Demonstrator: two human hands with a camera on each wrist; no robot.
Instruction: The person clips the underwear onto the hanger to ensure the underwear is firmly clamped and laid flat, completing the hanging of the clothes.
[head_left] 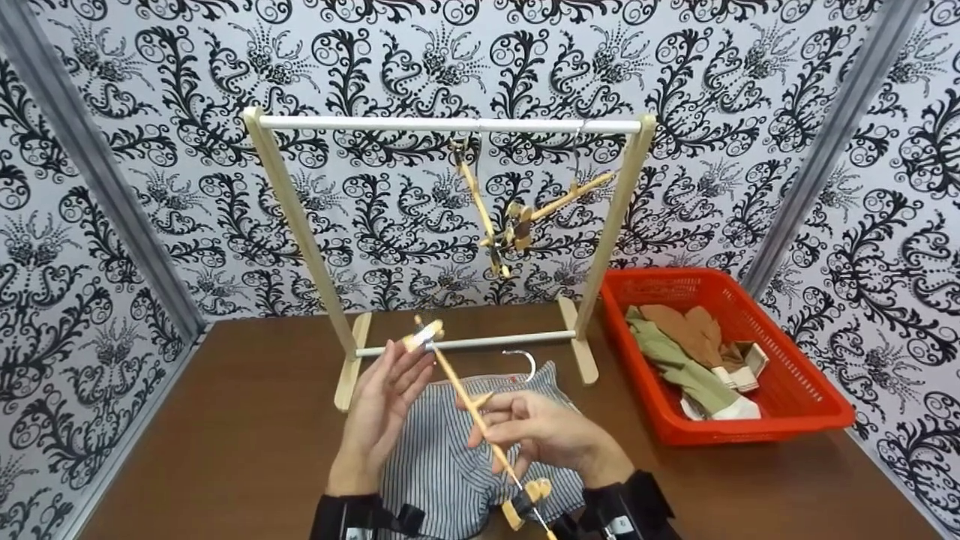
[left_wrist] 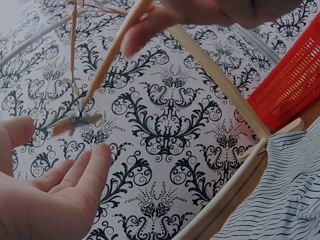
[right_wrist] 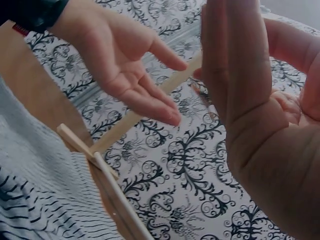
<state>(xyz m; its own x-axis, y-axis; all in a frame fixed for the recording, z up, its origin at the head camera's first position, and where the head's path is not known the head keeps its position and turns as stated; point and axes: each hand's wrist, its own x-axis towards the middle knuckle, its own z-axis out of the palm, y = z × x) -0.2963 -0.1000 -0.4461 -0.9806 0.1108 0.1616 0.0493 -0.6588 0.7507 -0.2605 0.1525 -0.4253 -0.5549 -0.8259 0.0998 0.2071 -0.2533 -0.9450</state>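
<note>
My right hand [head_left: 540, 431] grips a wooden clip hanger [head_left: 459, 385] around the middle of its bar and holds it slanted above the table. One clip [head_left: 426, 335] is at its upper end, and another clip [head_left: 527, 502] hangs near my right wrist. My left hand [head_left: 382, 409] has its palm turned up and fingers extended. Its fingertips are close by the upper clip; in the left wrist view a gap shows between clip [left_wrist: 77, 124] and fingers [left_wrist: 97, 170]. Beneath both hands lies a striped garment [head_left: 442, 442]. A metal hook [head_left: 531, 365] shows above my right hand.
Behind the hands stands a wooden rack with a white top rail [head_left: 360, 124]; two clip hangers [head_left: 478, 199] hang from it on the right. To the right, a red basket [head_left: 757, 429] contains folded brown and green cloth [head_left: 675, 367]. Patterned walls enclose the brown table [head_left: 225, 427].
</note>
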